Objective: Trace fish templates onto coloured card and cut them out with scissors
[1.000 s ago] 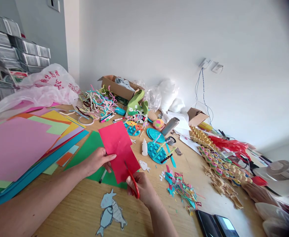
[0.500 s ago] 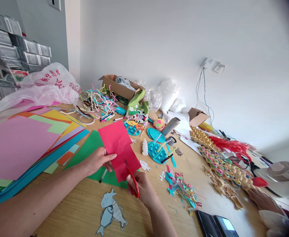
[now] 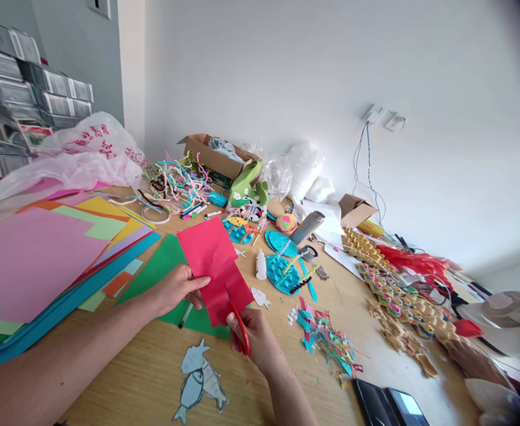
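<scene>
My left hand (image 3: 184, 288) pinches the left edge of a red sheet of paper (image 3: 210, 251), thumb on top and fingers beneath. In my right hand (image 3: 253, 334) is a pair of red-handled scissors (image 3: 242, 331), its blades at the lower part of the sheet, where a cut runs inward. The red paper is raised above a green sheet (image 3: 153, 278) on the table, and a pen (image 3: 186, 315) lies on that green sheet. Nearer me are paper fish cutouts (image 3: 193, 387); another white paper fish (image 3: 260, 297) rests just right of the red paper.
Stacked coloured paper (image 3: 33, 260) covers the left side. A white glue bottle (image 3: 260, 265), blue egg-carton pieces (image 3: 281, 273) and a metal flask (image 3: 308, 226) stand beyond my right hand. Paper scraps (image 3: 326, 337) and two phones (image 3: 388, 405) lie to the right. Pipe cleaners (image 3: 177, 183) are heaped behind.
Almost nothing differs. Both hands, the red paper and the scissors stay in nearly the same place; any shift of the blades is too slight to be sure of.
</scene>
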The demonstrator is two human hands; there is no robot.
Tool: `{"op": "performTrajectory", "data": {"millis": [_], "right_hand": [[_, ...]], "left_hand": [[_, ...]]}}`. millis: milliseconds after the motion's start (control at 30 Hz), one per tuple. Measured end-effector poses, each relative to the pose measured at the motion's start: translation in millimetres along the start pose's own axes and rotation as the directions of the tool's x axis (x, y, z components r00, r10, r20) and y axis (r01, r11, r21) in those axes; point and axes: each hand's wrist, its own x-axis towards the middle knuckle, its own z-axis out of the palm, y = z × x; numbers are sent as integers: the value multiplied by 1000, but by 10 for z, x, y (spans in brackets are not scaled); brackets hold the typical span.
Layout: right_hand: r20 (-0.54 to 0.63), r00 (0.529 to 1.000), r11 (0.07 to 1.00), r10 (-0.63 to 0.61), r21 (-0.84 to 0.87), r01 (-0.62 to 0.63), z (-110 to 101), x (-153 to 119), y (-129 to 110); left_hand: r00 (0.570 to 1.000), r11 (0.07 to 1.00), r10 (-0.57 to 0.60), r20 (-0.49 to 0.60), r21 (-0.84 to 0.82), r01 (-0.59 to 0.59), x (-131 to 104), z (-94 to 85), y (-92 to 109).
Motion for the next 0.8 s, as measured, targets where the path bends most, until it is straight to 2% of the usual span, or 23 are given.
{"op": "performTrajectory", "data": {"millis": [600, 800], "right_hand": [[42, 998, 999, -50, 7, 50, -11, 11, 40], [51, 998, 999, -23, 50, 20, -6, 9, -20]], "left_hand": [[999, 995, 17, 43, 98, -21, -27, 23, 28], [999, 996, 10, 37, 91, -13, -24, 22, 31]]}}
